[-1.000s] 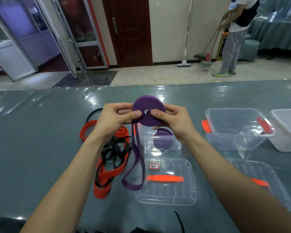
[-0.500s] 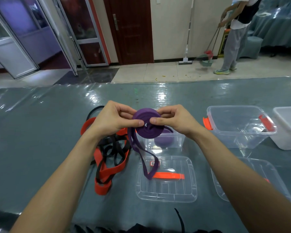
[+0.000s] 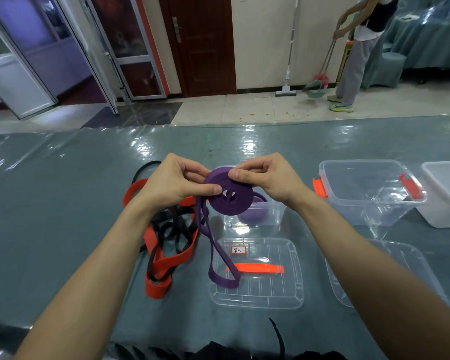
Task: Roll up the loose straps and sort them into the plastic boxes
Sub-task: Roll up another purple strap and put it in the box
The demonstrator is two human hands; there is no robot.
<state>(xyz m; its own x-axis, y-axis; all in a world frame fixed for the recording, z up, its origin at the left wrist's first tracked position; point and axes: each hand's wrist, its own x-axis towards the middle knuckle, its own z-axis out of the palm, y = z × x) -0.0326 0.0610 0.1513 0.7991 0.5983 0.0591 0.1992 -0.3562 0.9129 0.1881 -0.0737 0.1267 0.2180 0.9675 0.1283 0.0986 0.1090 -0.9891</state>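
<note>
Purple coil (image 3: 231, 201) tilted flatter than before, pinched between left hand (image 3: 172, 185) and right hand (image 3: 270, 178)

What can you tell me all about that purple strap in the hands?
It is a flat purple strap, like stretchy rubber, mostly wound into a flat coil with a small hole in the middle. The left hand and right hand pinch the coil from each side, holding it tilted above the table. Its unrolled tail hangs from the left side, and the looped end seems to rest on a clear lid.
</note>
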